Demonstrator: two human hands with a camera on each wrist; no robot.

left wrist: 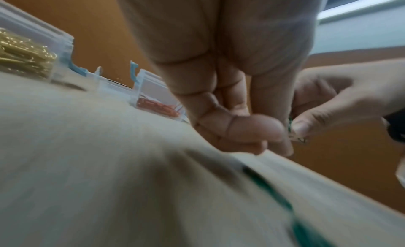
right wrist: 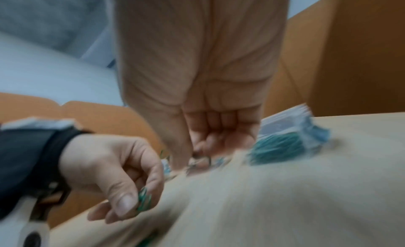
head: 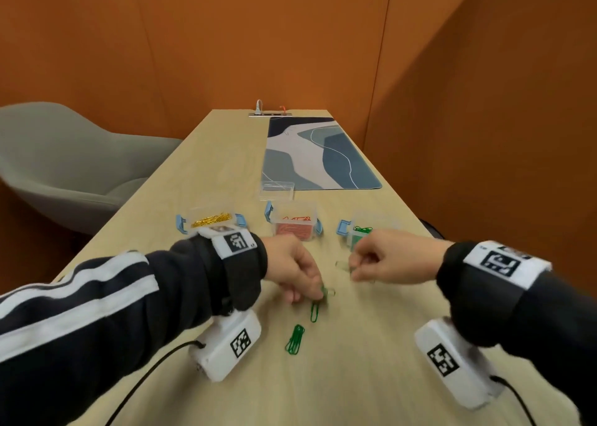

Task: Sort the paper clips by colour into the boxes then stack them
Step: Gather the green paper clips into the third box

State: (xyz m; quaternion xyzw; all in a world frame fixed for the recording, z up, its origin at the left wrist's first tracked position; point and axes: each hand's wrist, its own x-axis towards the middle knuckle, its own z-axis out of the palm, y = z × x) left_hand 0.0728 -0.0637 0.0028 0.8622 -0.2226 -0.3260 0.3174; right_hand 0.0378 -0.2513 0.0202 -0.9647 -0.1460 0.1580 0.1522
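Note:
Three clear boxes with blue latches stand in a row: one with gold clips (head: 211,219), one with red clips (head: 294,226), one with green clips (head: 361,233). My left hand (head: 318,293) pinches green paper clips (right wrist: 144,198) just above the table, in front of the red box. My right hand (head: 353,272) is curled in front of the green box and pinches a green clip (left wrist: 290,125) between thumb and finger. More green clips lie loose on the wood, one (head: 315,311) under my left hand and a small bunch (head: 294,340) nearer me.
A clear lid (head: 277,190) lies behind the red box. Beyond it a blue patterned mat (head: 318,154) covers the far right of the wooden table (head: 210,173). A grey chair (head: 71,160) stands to the left. Orange walls close in behind and on the right.

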